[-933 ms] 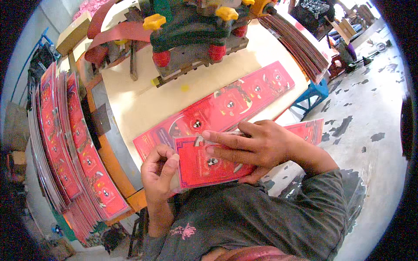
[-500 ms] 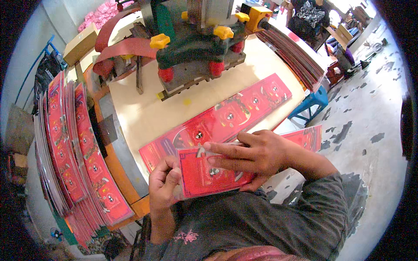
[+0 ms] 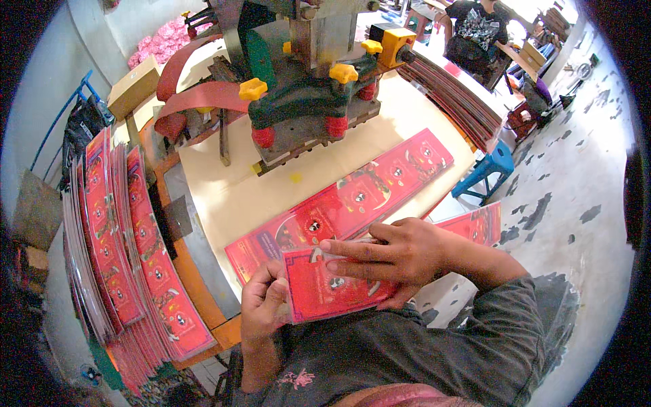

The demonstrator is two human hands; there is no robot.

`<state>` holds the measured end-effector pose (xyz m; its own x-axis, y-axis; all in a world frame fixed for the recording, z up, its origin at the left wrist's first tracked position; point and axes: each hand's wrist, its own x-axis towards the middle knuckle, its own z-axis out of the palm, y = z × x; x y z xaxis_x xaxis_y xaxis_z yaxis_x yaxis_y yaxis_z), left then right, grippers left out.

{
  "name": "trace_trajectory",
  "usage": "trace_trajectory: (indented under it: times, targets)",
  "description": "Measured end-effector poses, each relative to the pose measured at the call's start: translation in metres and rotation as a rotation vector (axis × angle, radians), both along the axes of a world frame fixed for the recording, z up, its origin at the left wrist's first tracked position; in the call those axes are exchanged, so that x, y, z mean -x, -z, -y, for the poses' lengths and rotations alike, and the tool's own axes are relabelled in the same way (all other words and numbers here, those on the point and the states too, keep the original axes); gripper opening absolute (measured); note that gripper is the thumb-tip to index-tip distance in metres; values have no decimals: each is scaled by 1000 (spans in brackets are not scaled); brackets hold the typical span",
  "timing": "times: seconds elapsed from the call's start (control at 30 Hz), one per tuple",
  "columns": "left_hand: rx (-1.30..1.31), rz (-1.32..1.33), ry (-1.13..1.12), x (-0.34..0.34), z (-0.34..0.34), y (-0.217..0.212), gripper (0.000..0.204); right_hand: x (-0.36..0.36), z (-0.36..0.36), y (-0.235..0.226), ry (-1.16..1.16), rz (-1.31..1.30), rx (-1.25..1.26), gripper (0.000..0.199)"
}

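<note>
A long red printed strip with a clear, shiny plastic edge (image 3: 315, 288) is held tilted in front of my body. My left hand (image 3: 264, 298) pinches its near left corner between thumb and curled fingers. Across its upper face lie the fingers of my right hand (image 3: 413, 254), with the thumb underneath, gripping it. The strip passes under my right hand and its far end shows beyond my right forearm. Just past my hands, another red printed strip (image 3: 359, 197) rests flat and slanted on the cream board (image 3: 210, 183) of the worktable.
A press head (image 3: 305, 125) with yellow knobs and red cushions stands over the board. Stacks of red printed strips (image 3: 159, 271) sit at the left. A dark stack of sheets (image 3: 451, 98) lies at far right, near a blue stool (image 3: 485, 169). Another person (image 3: 478, 30) is in the background.
The whole view has shifted slightly, so things appear a little lower and farther right. Both hands keep nearly the same grip on the strip.
</note>
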<state>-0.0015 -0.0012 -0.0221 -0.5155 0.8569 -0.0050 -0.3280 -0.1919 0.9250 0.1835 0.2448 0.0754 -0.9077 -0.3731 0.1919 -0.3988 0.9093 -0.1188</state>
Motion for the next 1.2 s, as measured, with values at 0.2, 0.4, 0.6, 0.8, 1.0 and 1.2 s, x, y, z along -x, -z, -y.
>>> trace_trajectory:
  times: [0.2,0.4,0.6,0.8,1.0,1.2]
  targets:
    - [-36,51,74,-3,3,-3,37,-3,2,0,6,3,63,96]
    - [-50,67,27,-12,3,-2,39,-5,1,0,3,-19,85,93]
    - [-70,95,-24,-19,3,-12,43,-6,5,-8,23,-37,111,86]
    - [-111,10,-49,-17,3,-17,45,-4,8,-10,36,-54,119,81]
    - [-156,9,-114,-15,4,-12,44,-5,10,-12,50,-19,113,84]
    - [-695,211,-126,23,24,-16,42,-22,-25,-14,436,-121,238,98]
